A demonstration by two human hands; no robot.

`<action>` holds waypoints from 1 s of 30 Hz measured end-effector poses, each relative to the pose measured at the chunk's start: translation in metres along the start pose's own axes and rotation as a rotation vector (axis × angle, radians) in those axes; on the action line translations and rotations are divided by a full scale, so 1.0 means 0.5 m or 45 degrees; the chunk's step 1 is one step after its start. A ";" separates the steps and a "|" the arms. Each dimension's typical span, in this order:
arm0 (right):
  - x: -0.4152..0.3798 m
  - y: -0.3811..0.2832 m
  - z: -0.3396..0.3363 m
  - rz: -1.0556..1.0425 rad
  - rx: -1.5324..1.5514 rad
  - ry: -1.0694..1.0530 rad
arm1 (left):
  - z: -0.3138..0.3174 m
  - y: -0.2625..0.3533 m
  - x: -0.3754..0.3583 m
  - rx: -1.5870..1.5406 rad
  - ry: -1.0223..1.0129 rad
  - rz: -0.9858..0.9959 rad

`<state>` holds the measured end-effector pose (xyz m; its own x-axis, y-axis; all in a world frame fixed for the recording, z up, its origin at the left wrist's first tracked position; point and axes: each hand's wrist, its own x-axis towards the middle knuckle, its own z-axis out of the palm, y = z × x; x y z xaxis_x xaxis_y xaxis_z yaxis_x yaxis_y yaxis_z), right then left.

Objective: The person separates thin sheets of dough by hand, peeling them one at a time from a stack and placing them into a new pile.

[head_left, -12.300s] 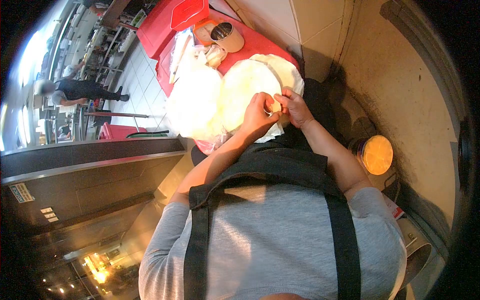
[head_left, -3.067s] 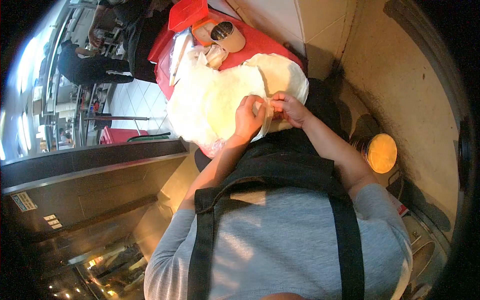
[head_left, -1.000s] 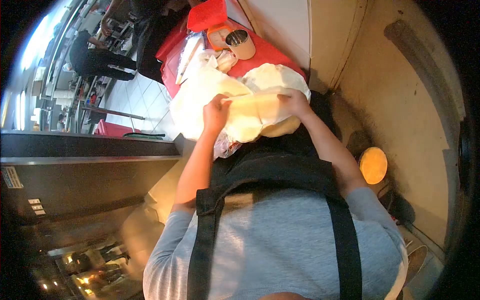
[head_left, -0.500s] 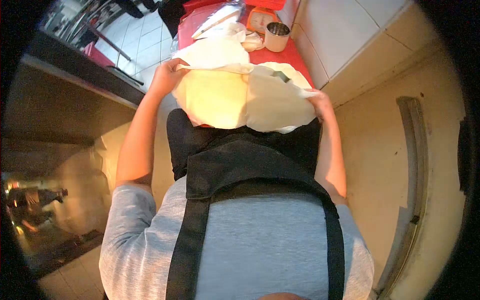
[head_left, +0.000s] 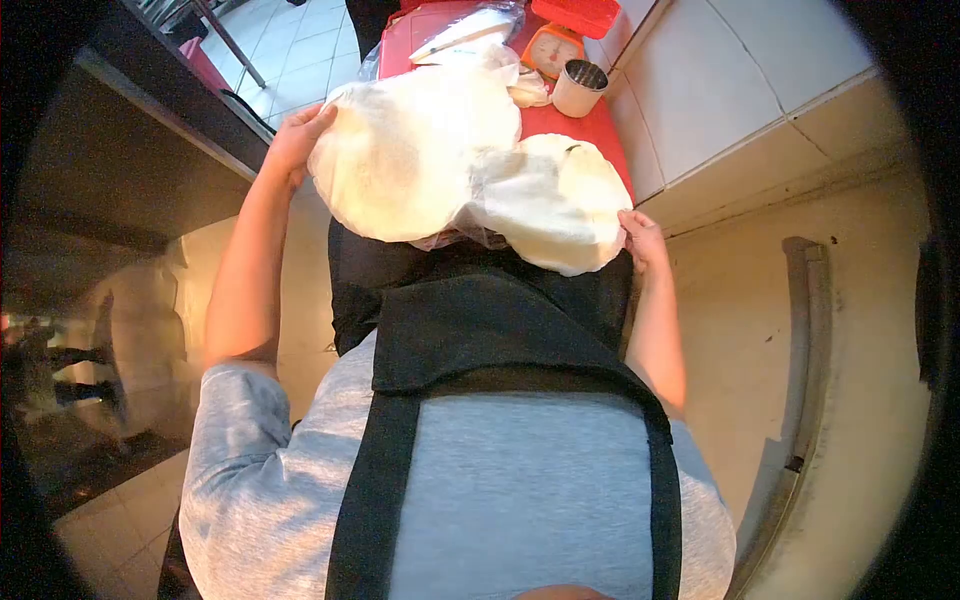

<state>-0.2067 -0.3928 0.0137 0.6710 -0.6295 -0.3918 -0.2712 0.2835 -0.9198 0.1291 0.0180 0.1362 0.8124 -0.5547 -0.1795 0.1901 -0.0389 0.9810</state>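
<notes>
Pinched in my left hand [head_left: 300,140] is the edge of a large, pale, thin round dough sheet [head_left: 395,160], spread almost flat. My right hand [head_left: 642,238] grips the right rim of a second round dough sheet [head_left: 575,205] between thumb and fingers. The two sheets meet in the middle, where a crinkled, see-through piece of plastic [head_left: 488,205] shows. Both lie over the near end of a red tabletop [head_left: 605,150], above my dark-clothed lap. A small dark green bit shows at the far edge of the right sheet.
Beyond the sheets are a metal cup [head_left: 580,92], an orange dial scale [head_left: 553,50], a red container [head_left: 578,14] and a clear plastic bag [head_left: 470,35] with white contents. A tiled wall [head_left: 740,80] borders the right side; a dark cabinet [head_left: 130,170] stands left.
Both sheets were folded up along their far edges and now lie opened out flatter. My left hand has moved left; my right hand has moved slightly nearer to me.
</notes>
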 end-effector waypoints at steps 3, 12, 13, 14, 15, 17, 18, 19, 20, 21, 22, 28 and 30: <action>0.018 0.027 0.030 -0.065 -0.146 0.075 | 0.017 -0.022 0.005 0.084 0.072 -0.007; 0.018 0.028 -0.033 -0.513 -0.208 0.573 | -0.057 -0.061 0.007 0.939 0.724 0.462; -0.010 -0.004 -0.054 -0.373 -0.076 0.617 | -0.074 -0.061 0.010 0.872 0.724 0.483; -0.002 0.001 -0.111 -0.347 0.063 0.560 | -0.072 -0.045 0.003 0.526 0.593 0.403; -0.063 -0.053 -0.112 -0.239 0.223 0.416 | -0.062 -0.026 -0.004 0.348 0.506 0.326; -0.120 -0.098 -0.128 -0.154 0.494 0.279 | -0.021 0.013 -0.012 -0.008 0.318 0.175; -0.129 -0.108 -0.153 -0.133 0.587 0.195 | 0.005 0.026 -0.008 0.124 0.262 0.140; -0.142 -0.115 -0.169 -0.111 0.680 0.110 | 0.067 0.053 -0.024 0.092 0.246 0.067; -0.172 -0.137 -0.164 -0.138 0.721 0.092 | 0.106 0.054 -0.018 0.094 0.176 0.024; -0.211 -0.173 -0.149 -0.164 0.763 0.074 | 0.145 0.055 -0.011 0.097 0.105 -0.019; -0.237 -0.189 -0.142 -0.191 0.807 0.054 | 0.197 0.047 -0.004 -0.064 0.070 0.049; -0.317 -0.261 -0.191 -0.489 0.936 0.262 | 0.453 0.057 -0.012 -0.738 -0.624 0.235; -0.332 -0.278 -0.196 -0.557 0.929 0.394 | 0.494 0.047 -0.009 -0.921 -0.485 0.255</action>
<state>-0.3480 -0.3984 0.2049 0.3670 -0.9254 -0.0947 0.5404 0.2950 -0.7880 -0.0065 -0.1857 0.1785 0.6514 -0.7423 0.1573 0.4744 0.5602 0.6791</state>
